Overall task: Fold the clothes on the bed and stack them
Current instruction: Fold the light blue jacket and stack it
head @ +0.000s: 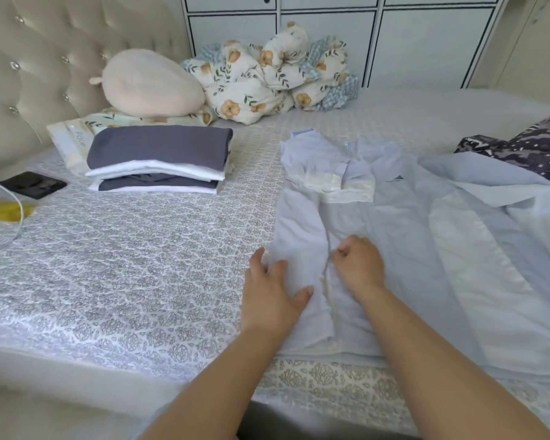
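- Black device [32,184]: flat on the bed [134,249], far left, near the headboard [29,74]
- Folded stack [159,160]: grey and white garments, left of centre
- Left hand [275,289]: fingers spread, pressing the light blue shirt [378,217] at its left edge
- Right hand [359,263]: fingers curled, pinching the shirt's front placket
- Shirt: collar away from the person, right half lying unfolded
- Dark patterned garment [534,147]: far right edge
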